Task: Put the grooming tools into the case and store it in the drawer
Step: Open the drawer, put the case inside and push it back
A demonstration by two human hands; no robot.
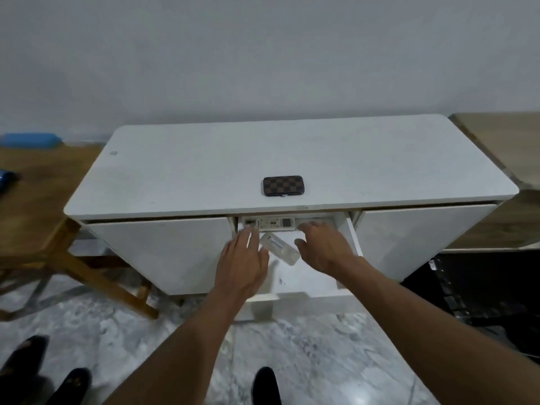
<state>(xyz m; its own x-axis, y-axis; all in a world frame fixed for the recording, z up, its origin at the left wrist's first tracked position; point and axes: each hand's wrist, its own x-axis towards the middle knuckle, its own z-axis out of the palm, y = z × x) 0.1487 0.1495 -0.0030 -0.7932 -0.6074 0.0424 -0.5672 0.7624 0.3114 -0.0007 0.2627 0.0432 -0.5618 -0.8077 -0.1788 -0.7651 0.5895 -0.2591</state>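
Case (283,185): brown checkered, closed, flat on cabinet top (204,171).

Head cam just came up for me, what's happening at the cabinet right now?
A person stands at a white cabinet with its middle drawer pulled open. Both bare hands reach into it: the left hand and the right hand hover open, holding nothing, either side of a small white device. A white remote lies at the back of the drawer. The checkered case sits closed on the cabinet top, not yet stored.
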